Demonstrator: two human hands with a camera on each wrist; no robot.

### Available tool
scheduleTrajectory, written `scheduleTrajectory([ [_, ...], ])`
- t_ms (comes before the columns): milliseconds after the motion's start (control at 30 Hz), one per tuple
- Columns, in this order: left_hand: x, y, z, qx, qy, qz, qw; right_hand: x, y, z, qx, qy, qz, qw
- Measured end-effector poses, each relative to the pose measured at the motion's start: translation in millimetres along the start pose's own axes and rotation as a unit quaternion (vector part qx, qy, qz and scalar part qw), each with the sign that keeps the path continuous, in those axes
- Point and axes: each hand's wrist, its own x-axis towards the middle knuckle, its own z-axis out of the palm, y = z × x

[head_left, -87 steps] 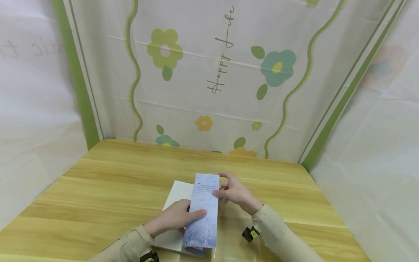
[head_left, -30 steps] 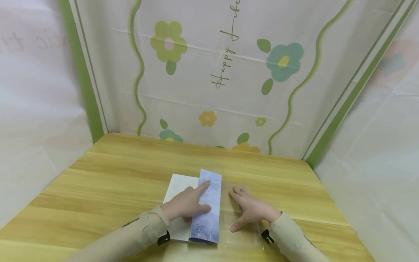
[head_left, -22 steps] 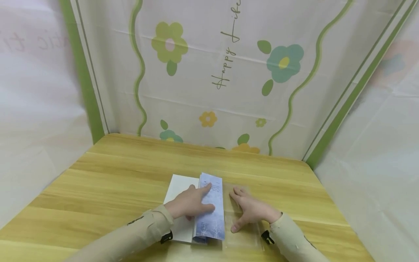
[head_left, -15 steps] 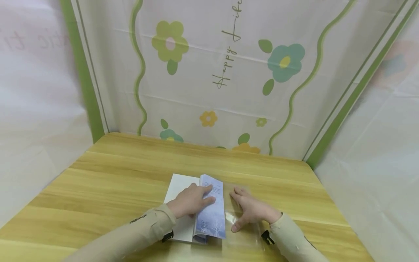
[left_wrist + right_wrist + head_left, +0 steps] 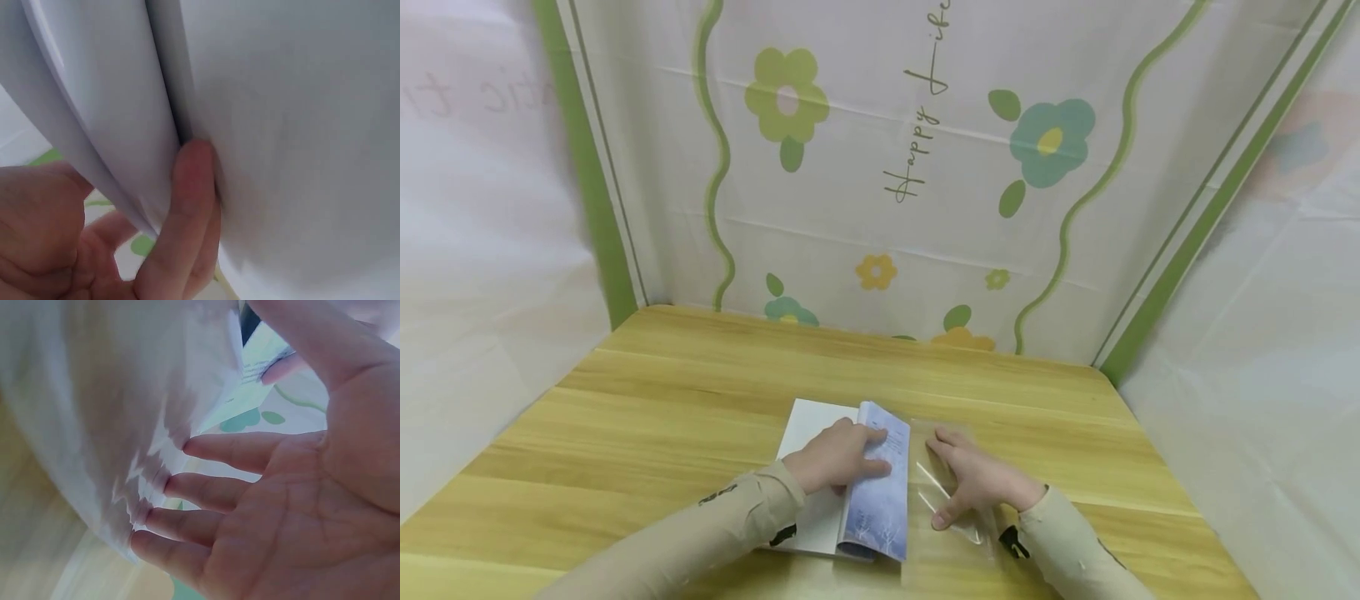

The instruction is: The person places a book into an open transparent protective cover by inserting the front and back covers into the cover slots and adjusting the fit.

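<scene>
An open book lies near the table's front, its white page [image 5: 814, 423] to the left and a blue-violet cover flap [image 5: 880, 504] with pale trees to the right. My left hand [image 5: 831, 457] pinches that flap, thumb and a finger on its printed face. In the left wrist view, fingers [image 5: 192, 181] reach in between the flap's white underside [image 5: 119, 81] and the page. To the right of the flap, my right hand [image 5: 976, 479] rests with spread fingers on a clear plastic sheet [image 5: 943, 546]. Its straight fingertips touch the crinkled plastic [image 5: 125, 394] in the right wrist view.
The wooden table [image 5: 647, 417] extends around the book. A flower-printed fabric wall [image 5: 850, 208] stands at the back, with pale fabric sides [image 5: 1262, 400] to the left and right.
The right hand has let go of the flap's right edge and moved right and down onto the plastic. The left hand has shifted higher, and the flap curls more. The plastic now bulges with bright glare.
</scene>
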Motion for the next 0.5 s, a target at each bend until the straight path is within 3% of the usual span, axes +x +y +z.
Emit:
scheduleTrajectory([
  [500,4.2,1.4,-4.7,0.029,-0.040,0.008,0.9987,-1.0,-0.4,-2.2,0.004,-0.005,0.001,1.000],
])
